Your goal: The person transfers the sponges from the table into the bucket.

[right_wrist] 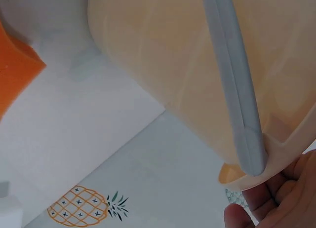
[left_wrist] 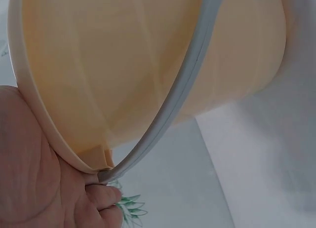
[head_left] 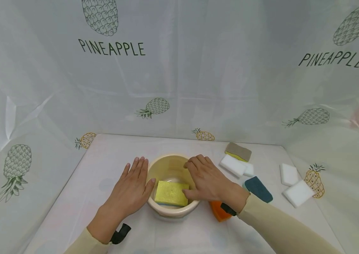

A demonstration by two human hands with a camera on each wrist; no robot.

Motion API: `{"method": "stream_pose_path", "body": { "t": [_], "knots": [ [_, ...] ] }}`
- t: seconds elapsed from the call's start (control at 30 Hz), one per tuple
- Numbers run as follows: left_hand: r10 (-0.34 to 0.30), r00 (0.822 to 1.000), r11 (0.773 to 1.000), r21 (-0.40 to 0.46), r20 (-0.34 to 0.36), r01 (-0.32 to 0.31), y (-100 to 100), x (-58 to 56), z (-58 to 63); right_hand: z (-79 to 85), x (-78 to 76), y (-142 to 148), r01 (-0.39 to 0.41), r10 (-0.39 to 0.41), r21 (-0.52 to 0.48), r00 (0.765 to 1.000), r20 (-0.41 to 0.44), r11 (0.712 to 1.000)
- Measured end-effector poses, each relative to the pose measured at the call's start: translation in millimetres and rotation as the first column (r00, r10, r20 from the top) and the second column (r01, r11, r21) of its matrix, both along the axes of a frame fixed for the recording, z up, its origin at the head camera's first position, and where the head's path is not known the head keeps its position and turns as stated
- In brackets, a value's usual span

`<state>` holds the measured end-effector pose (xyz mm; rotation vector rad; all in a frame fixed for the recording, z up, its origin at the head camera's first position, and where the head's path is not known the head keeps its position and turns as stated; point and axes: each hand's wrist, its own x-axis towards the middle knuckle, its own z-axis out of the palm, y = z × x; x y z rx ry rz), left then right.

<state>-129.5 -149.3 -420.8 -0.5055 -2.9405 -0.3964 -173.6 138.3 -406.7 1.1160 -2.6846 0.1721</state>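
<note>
A cream bucket [head_left: 173,211] with a grey handle [left_wrist: 185,85] stands upright on the table. Inside it, a yellow sponge [head_left: 171,193] with a bluish underside lies flat. My left hand [head_left: 131,192] rests against the bucket's left rim, fingers straight and together, thumb near the edge. Over the right rim lies my right hand [head_left: 206,181], its fingers loosely bent and its thumb reaching toward the inside. In the right wrist view, its fingers touch the rim beside the handle's end. Neither hand holds the sponge.
Right of the bucket lie an orange sponge [head_left: 220,211], partly under the right wrist, a dark teal sponge [head_left: 258,189], a grey-brown and yellow sponge [head_left: 239,151] and several white sponges [head_left: 298,193]. Pineapple-printed sheeting [head_left: 179,70] encloses the white table [head_left: 103,169].
</note>
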Motion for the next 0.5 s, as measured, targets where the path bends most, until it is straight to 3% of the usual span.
{"method": "stream_pose_path", "body": {
  "t": [0.23,0.5],
  "knots": [
    [-0.002,1.0,1.0,0.005,0.004,0.002,-0.7,-0.7,-1.8,-3.4,-3.1,17.9,0.045,-0.06,-0.107,0.988,-0.141,0.993],
    [-0.003,1.0,1.0,0.013,0.009,0.003,-0.8,-1.3,-2.4,1.4,-19.7,67.9,0.187,-0.23,-0.183,0.94,-0.25,0.965]
  ]
}}
